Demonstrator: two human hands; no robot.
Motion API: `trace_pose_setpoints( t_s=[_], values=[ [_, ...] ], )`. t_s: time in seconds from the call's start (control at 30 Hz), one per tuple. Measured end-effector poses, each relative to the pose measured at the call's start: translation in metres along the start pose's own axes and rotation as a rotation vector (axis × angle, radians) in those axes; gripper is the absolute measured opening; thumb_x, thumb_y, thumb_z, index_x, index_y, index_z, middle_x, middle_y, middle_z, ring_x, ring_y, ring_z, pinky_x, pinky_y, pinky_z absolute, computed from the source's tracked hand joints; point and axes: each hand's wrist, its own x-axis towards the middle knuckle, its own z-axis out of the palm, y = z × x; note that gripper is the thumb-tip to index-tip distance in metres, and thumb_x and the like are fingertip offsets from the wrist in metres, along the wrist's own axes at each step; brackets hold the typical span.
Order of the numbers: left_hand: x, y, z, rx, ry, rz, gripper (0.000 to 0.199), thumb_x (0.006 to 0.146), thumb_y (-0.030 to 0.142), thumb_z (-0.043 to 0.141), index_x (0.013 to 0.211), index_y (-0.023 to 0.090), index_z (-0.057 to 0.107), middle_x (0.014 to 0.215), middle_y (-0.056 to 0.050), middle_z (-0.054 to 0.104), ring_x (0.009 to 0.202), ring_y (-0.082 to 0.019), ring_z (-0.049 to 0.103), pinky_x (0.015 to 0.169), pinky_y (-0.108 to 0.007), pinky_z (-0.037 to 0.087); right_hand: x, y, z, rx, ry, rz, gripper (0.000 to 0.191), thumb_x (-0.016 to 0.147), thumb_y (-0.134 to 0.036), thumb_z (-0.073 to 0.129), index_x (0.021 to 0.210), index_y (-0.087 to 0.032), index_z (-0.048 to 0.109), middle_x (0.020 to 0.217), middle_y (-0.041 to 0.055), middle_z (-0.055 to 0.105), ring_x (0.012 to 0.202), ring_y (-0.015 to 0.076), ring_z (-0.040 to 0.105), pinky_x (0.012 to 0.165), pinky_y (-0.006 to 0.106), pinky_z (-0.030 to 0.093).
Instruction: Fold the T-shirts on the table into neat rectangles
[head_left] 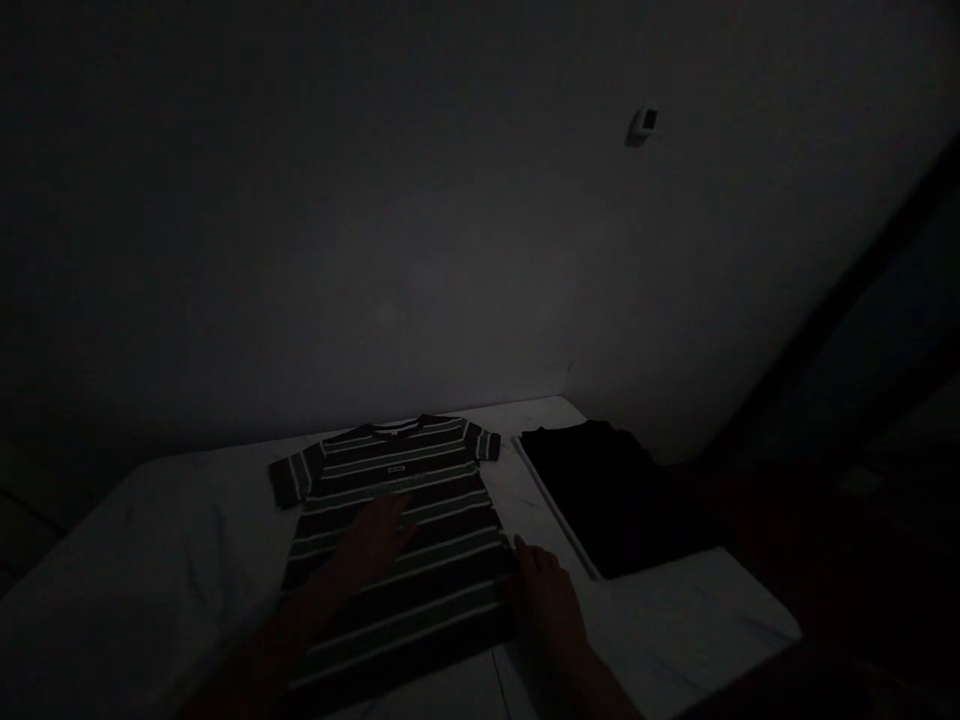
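Note:
A striped short-sleeved T-shirt in dark, greenish and pale bands lies spread out on the white table, its neckline toward the wall. My left hand rests on the front of the shirt below the chest print, fingers stretched out and holding nothing. Beside the shirt's right edge, near the hem, is my right hand. Its fingers are somewhat bent and the thumb sits apart over the shirt's edge; I see no cloth gripped in it. The light is very dim, so finger details are faint.
Right of the shirt lies a folded black garment with a pale edge along its left side. The marble-patterned white table stands against a plain wall. A small white fixture is mounted high on that wall.

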Motion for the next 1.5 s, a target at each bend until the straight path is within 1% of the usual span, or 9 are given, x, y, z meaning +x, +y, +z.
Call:
trace_pose_setpoints(
  t_s=[0.13,0.3,0.5,0.7,0.9,1.03,1.2,1.37,1.5],
  values=[
    [0.112,0.058,-0.024,-0.072,-0.084,0.009,0.037,0.1,0.041,0.049,0.121,0.017,0.067,0.123,-0.011,0.072,0.115,-0.025,0.067,0.099,-0.034,0.051,-0.009,0.002,0.0,0.074,0.006,0.111,0.05,0.093,-0.032,0.048,0.142,-0.025,0.057,0.126,0.014,0.07,0.113,0.0308,0.066,0.09,0.039,0.052],
    [0.207,0.105,-0.005,-0.039,-0.153,-0.04,0.05,0.092,0.055,0.058,0.119,0.013,0.067,0.118,-0.017,0.073,0.109,-0.031,0.07,0.089,-0.037,0.056,-0.017,-0.007,-0.019,0.205,-0.077,0.181,0.039,0.095,-0.03,0.042,0.127,-0.027,0.064,0.112,0.0105,0.076,0.098,0.0253,0.072,0.079,0.032,0.052],
    [0.252,0.114,0.026,-0.011,-0.238,-0.112,0.038,0.098,0.048,0.057,0.113,0.015,0.069,0.118,-0.015,0.072,0.11,-0.027,0.069,0.092,-0.042,0.056,-0.027,-0.014,-0.043,0.456,-0.171,0.255,0.028,0.098,-0.027,0.042,0.117,-0.026,0.063,0.106,0.0047,0.077,0.095,0.0186,0.073,0.074,0.024,0.045],
    [0.268,0.112,0.038,-0.045,-0.206,-0.174,0.033,0.098,0.042,0.061,0.116,0.015,0.066,0.116,-0.008,0.069,0.103,-0.022,0.068,0.092,-0.045,0.057,-0.036,-0.009,-0.044,0.486,-0.291,0.288,0.039,0.1,-0.026,0.037,0.133,-0.027,0.057,0.097,0.0059,0.079,0.088,0.0218,0.075,0.066,0.026,0.044],
    [0.268,0.111,0.044,-0.084,-0.184,-0.192,0.033,0.097,0.042,0.062,0.118,0.016,0.065,0.118,-0.008,0.068,0.104,-0.022,0.067,0.092,-0.045,0.056,-0.056,-0.001,-0.055,0.427,-0.25,0.22,0.043,0.091,-0.019,0.05,0.129,-0.033,0.063,0.114,0.004,0.075,0.098,0.0206,0.073,0.077,0.026,0.048],
    [0.264,0.116,0.038,-0.132,-0.154,-0.167,0.033,0.102,0.04,0.052,0.11,0.011,0.067,0.11,-0.013,0.072,0.102,-0.023,0.069,0.092,-0.042,0.054,-0.065,0.003,-0.053,0.374,-0.191,0.198,0.054,0.087,-0.007,0.046,0.129,-0.036,0.064,0.125,0.0039,0.068,0.09,0.0159,0.073,0.071,0.022,0.047],
    [0.231,0.123,0.017,-0.221,-0.042,-0.08,0.036,0.101,0.038,0.048,0.121,0.011,0.062,0.113,-0.016,0.073,0.106,-0.024,0.069,0.091,-0.035,0.052,-0.069,0.01,-0.046,0.233,-0.06,0.083,0.053,0.085,-0.006,0.051,0.124,-0.038,0.067,0.124,0.002,0.066,0.079,0.0124,0.07,0.065,0.02,0.045],
    [0.142,0.09,-0.004,-0.328,-0.013,0.018,0.034,0.096,0.037,0.053,0.123,0.019,0.062,0.111,-0.008,0.074,0.096,-0.021,0.071,0.087,-0.032,0.055,-0.064,0.017,-0.041,0.145,0.031,-0.075,0.037,0.089,-0.012,0.059,0.116,-0.034,0.07,0.112,0.0007,0.07,0.085,0.0144,0.068,0.066,0.02,0.047],
    [0.016,0.025,-0.012,-0.353,0.049,-0.01,0.04,0.094,0.048,0.051,0.122,0.023,0.064,0.115,-0.007,0.073,0.1,-0.024,0.071,0.091,-0.039,0.056,-0.058,0.023,-0.033,0.049,0.104,-0.266,0.038,0.085,-0.007,0.066,0.111,-0.034,0.072,0.107,0.0022,0.072,0.097,0.0194,0.065,0.07,0.023,0.051]
  ],
)
